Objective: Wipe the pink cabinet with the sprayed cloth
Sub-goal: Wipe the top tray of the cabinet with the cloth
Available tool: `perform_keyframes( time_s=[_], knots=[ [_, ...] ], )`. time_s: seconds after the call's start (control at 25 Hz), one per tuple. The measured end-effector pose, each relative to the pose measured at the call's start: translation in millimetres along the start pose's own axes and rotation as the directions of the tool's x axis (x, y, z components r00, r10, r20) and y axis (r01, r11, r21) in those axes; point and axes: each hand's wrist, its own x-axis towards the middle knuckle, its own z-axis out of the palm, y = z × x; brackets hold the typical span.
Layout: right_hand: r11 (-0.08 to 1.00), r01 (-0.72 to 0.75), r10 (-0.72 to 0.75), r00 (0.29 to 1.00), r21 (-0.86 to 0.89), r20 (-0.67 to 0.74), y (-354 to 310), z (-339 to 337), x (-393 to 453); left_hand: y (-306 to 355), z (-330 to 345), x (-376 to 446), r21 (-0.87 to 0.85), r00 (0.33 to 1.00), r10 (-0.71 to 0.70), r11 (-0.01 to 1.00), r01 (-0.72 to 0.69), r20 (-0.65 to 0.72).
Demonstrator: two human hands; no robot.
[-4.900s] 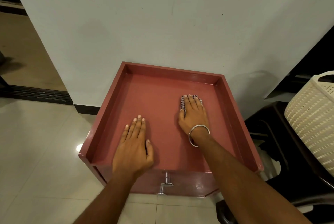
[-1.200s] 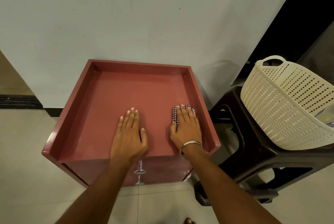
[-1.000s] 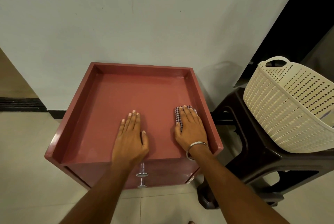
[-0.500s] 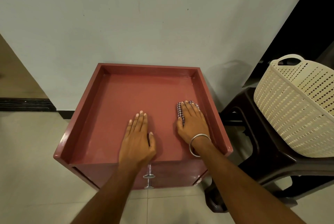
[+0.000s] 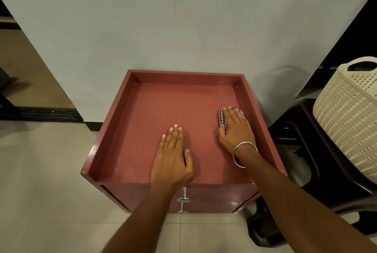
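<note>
Two bare hands lie palm-down on the recessed top of the pink cabinet (image 5: 142,130), which stands against a pale wall (image 5: 163,28) on a tiled floor (image 5: 40,171). At about nine o'clock from the cabinet, a dark strip runs along the floor at the wall's foot.

Toward six o'clock on the cabinet top, the left hand (image 5: 172,161) rests flat near the front edge, its fingers straight and close together, thumb out to the side, holding nothing. Just below it, on the cabinet's front face, two metal knobs (image 5: 183,204) stick out, one above the other.

At about three o'clock on the top, the right hand (image 5: 236,130) presses flat on the checked cloth (image 5: 222,118), fingers extended over it rather than curled around it; the cloth peeks out past the fingertips and along the hand's left side. It lies just beside the raised right rim. A metal bangle (image 5: 242,153) circles that wrist.

Further toward three o'clock, a dark stool (image 5: 306,150) stands beside the cabinet and carries a cream woven basket (image 5: 346,120).
</note>
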Motion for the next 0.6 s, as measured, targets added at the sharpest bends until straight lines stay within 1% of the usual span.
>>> perform_keyframes(
  time_s=[0.12,0.2,0.36,0.48,0.6],
  knots=[
    [0.999,-0.043,0.043,0.999,0.015,-0.027,11,0,5,0,0,0,-0.007,1.0,-0.003,1.0,0.003,-0.005],
    [0.998,-0.07,0.07,0.997,-0.003,-0.021,8,3,9,0,1,0,-0.009,1.0,-0.008,1.0,0.008,-0.012],
    [0.999,-0.028,0.028,0.999,-0.016,0.019,-4,9,22,2,2,0,-0.017,1.0,-0.01,1.0,0.009,-0.002],
    [1.0,-0.003,0.003,1.0,-0.015,0.017,4,9,29,1,0,1,-0.022,1.0,-0.014,1.0,0.015,0.007],
    [0.999,-0.039,0.039,0.999,-0.015,-0.01,15,9,33,1,1,1,-0.023,1.0,-0.014,1.0,0.014,0.013]
  ],
)
